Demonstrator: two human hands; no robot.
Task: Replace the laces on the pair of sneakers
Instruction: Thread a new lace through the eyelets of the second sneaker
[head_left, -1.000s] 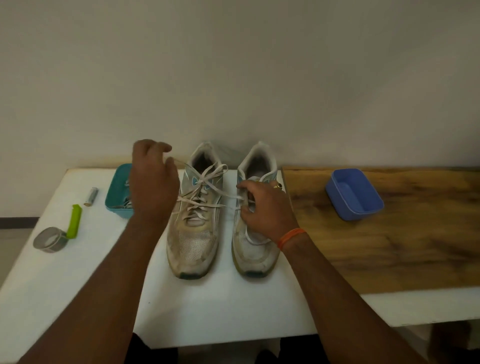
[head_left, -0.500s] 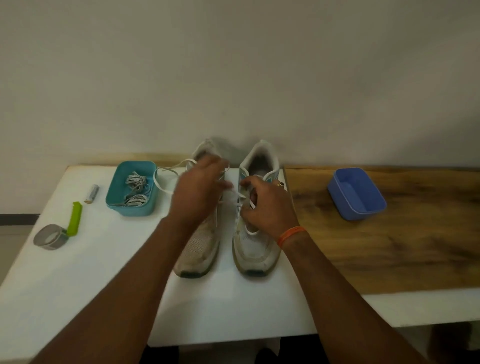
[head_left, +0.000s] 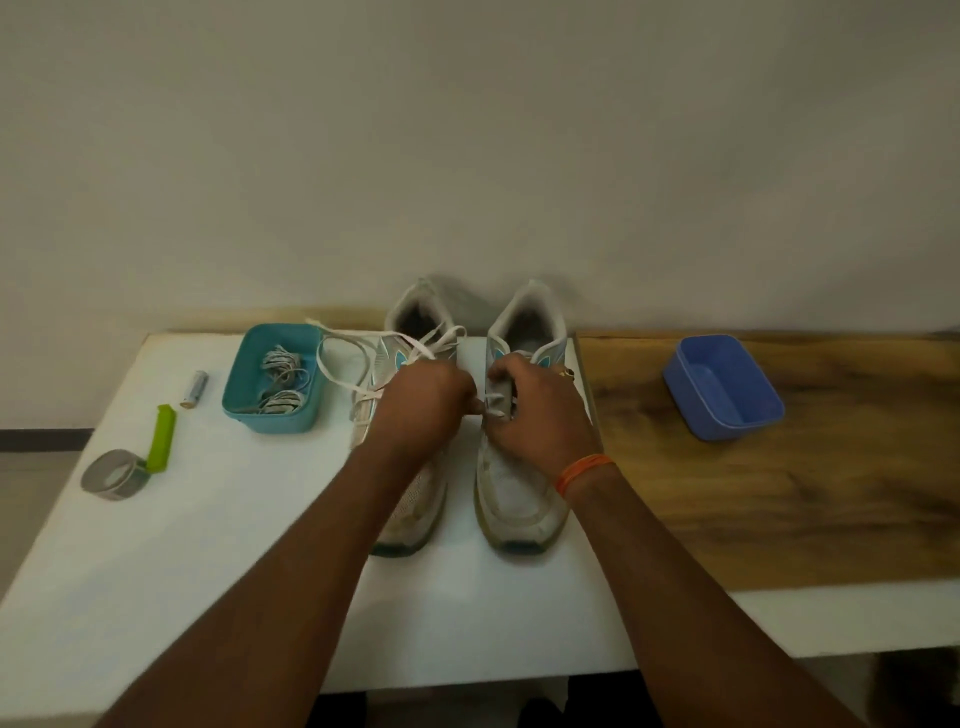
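Note:
Two worn white sneakers with teal marks stand side by side on the white table, toes toward me. My left hand (head_left: 423, 405) lies over the left sneaker (head_left: 410, 514) and pinches a white lace (head_left: 337, 376) that loops out to the left. My right hand (head_left: 535, 410) rests on the right sneaker (head_left: 519, 499), fingers curled round the lace at its eyelets. The stretch of lace between the two hands is short. A teal tray (head_left: 244, 387) left of the shoes holds bundled laces (head_left: 280, 382).
An empty blue tray (head_left: 727, 384) sits on the wooden board (head_left: 779, 493) at the right. A battery (head_left: 195, 387), a green clip (head_left: 162, 436) and a roll of grey tape (head_left: 114, 475) lie at the table's left. A wall stands right behind the shoes.
My left hand came from the far left, by the teal tray, to the middle beside my right hand, and the lace went slack in a loop. My right hand stayed on the right sneaker.

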